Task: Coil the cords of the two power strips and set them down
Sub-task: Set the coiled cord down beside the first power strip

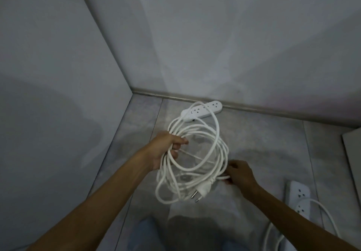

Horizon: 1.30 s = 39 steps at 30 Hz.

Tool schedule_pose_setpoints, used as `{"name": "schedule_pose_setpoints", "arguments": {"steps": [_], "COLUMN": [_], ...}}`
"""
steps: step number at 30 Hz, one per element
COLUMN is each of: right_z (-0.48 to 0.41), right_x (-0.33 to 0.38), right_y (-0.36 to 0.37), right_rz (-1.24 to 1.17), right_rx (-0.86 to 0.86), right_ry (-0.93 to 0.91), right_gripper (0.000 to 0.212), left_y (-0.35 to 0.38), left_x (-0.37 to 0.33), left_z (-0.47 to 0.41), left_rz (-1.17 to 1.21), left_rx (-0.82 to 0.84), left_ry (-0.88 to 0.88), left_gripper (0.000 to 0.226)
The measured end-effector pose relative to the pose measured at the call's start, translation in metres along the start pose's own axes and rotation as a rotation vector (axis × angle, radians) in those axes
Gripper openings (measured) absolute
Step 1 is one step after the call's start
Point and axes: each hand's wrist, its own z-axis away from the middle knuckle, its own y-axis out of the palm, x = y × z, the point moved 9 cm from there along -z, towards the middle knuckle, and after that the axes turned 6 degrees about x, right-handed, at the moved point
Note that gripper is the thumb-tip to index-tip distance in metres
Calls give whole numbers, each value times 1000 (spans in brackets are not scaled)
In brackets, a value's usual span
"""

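A white power strip [203, 109] lies on the tiled floor by the baseboard. Its white cord [218, 133] is wound in several loose loops held above the floor. My left hand [166, 149] grips the left side of the loops. My right hand [239, 174] pinches the cord end just behind the white plug [203, 190], which hangs at the coil's lower right with its pins pointing down-left. A second white power strip [299, 196] lies at the lower right, its cord [328, 217] running loose on the floor, partly hidden by my right forearm.
Two grey walls meet in a corner [132, 92] just behind the first strip. A flat pale panel edge [351, 153] shows at the right border. My knees in blue trousers [148, 235] are at the bottom of the view.
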Motion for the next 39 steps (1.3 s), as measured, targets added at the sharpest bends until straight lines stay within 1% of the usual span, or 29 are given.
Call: {"name": "schedule_pose_setpoints", "arguments": {"steps": [2,4,6,9,10,12,13,14,15,17,18,19,21,22,23,24,25,26,28,29,31,33,36,39], "right_z": [-1,-1,-7,-21,-23,-16,-9,6,26,77,105,134,184,199,202,198,187,175,158,151,142,137,132,124], "right_x": [13,23,21,13,16,35,50,69,86,114,127,140,162,167,166,164,160,158,156,156,158,160,165,169], "right_y": [-3,-2,-2,1,2,0,-5,-10,-14,-20,-22,-18,8,25,41,52,57,59,55,52,50,52,46,35], "right_rz": [84,101,56,27,51,214,312,356,331,165,128,162,410,565,706,822,921,999,1069,1052,989,938,803,622], "right_rx": [-76,-89,-77,-33,-23,-45,-107,-179,-245,-334,-360,-363,-315,-281,-262,-262,-281,-307,-336,-331,-300,-308,-399,-379], "right_ry": [-122,-187,-147,-77,-79,-123,-180,-274,-377,-579,-690,-812,-1058,-1138,-1168,-1145,-1087,-1030,-996,-1004,-999,-979,-985,-1014], "right_gripper": [16,20,23,12,13,23,29,36,41,50,54,63,90,101,109,113,113,108,88,79,71,67,66,63], "left_y": [-4,-6,-6,-1,-1,-4,-6,-8,-9,-7,-6,-4,1,5,11,19,26,32,40,41,40,40,53,55], "left_x": [15,27,36,43,44,44,44,42,39,31,26,22,15,13,12,11,11,12,12,11,7,6,4,-13], "left_z": [-12,-26,-35,-41,-41,-39,-36,-33,-30,-21,-18,-16,-13,-13,-11,-10,-9,-10,-7,-5,-2,0,6,13], "left_rz": [-18,-60,-120,-162,-145,-70,-26,12,38,67,84,106,159,194,229,266,304,345,412,430,454,482,578,612], "left_rx": [0,7,8,1,-9,-39,-58,-74,-93,-136,-156,-176,-211,-219,-218,-205,-188,-174,-177,-184,-189,-172,-113,-106], "left_ry": [-28,-49,-60,-68,-70,-75,-83,-92,-99,-93,-83,-75,-68,-69,-74,-80,-85,-90,-103,-105,-107,-131,-157,-66], "left_gripper": [3,3,5,15,16,12,11,11,11,13,18,22,22,17,10,8,11,15,19,18,14,16,20,22]}}
